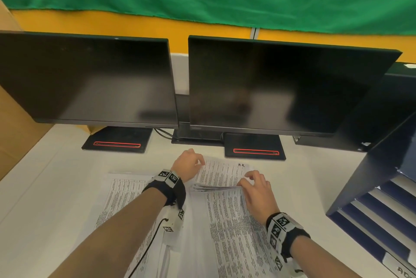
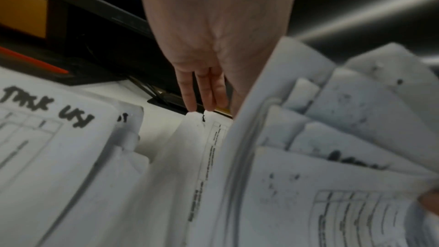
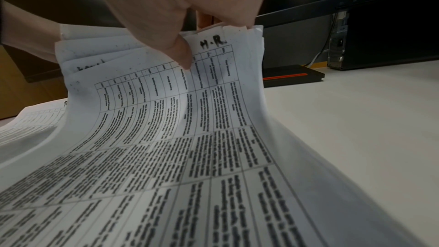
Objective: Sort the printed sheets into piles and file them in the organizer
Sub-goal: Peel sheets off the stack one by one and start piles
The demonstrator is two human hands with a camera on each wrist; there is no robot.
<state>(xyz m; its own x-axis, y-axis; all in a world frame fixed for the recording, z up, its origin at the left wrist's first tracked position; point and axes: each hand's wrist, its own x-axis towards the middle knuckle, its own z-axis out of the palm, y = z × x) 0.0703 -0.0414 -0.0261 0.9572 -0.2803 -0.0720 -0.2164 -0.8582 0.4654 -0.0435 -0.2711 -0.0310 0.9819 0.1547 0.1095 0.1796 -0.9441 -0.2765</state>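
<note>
A fanned stack of printed sheets lies in front of me, its far edge lifted off the desk. My right hand pinches that raised edge, thumb on the top sheet, which is marked "H.R.", and fingers behind the stack. Beyond the raised edge another printed sheet, also marked at its top, lies flat. My left hand reaches past the stack, and its straight fingers touch that sheet's far edge. A second pile with a handwritten heading lies to the left.
A dark blue tiered organizer stands at the right, open towards me. Two dark monitors on black bases stand just behind the sheets. A cardboard panel closes the left side. A cable runs along my left forearm.
</note>
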